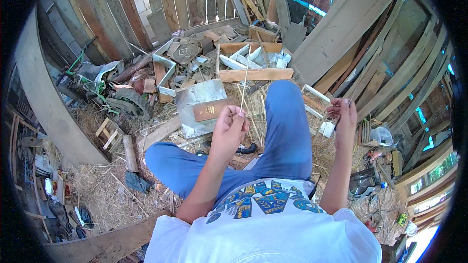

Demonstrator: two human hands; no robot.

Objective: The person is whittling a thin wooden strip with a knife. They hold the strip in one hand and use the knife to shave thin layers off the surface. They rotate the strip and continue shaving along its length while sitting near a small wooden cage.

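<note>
My left hand (231, 125) is closed in a pinch around the lower end of a thin pale stick (245, 80), which points up and away past my knees. To the right, my right hand (342, 113) is raised beside my right knee with thumb and fingers drawn together. Something very thin seems to rise from its fingertips, too fine to make out against the boards. Beyond my left hand lies a brown wooden board (212, 109) with light marks on it, resting on a larger whitish panel (190, 98). The two hands are well apart.
A wooden frame box (255, 75) with white-painted pieces stands ahead. Large planks and a door panel (347, 24) lean at the right. A wheeled machine (127, 103) sits at the left. Straw (105, 185) and wood scraps cover the floor; a clear plastic tub (381, 136) is far right.
</note>
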